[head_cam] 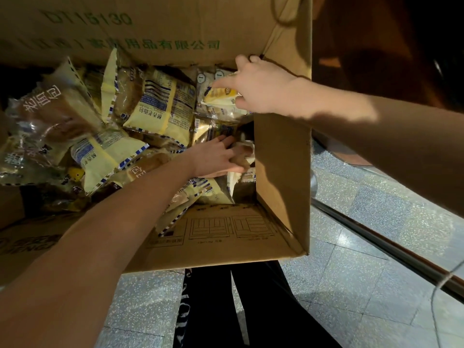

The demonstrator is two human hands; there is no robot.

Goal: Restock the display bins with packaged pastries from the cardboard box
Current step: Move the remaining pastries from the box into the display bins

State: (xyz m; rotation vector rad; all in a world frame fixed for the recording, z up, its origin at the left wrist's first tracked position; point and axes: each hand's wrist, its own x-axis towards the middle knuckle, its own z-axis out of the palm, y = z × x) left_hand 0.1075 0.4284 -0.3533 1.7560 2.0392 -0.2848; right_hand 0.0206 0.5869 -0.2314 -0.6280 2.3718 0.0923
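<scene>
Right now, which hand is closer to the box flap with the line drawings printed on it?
Left. The left hand lies among packets just beyond the printed flap; the right hand pinches a yellow packet farther away, near the far wall.

Speckled grey floor tiles point(351, 285) are catching the light as a metal rail point(381, 241) is running diagonally across them beside black trousers point(251, 310).

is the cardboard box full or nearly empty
Well stocked: yellow pastry packets lie piled across the inside of the cardboard box, hiding its floor wherever the inside shows.
</scene>
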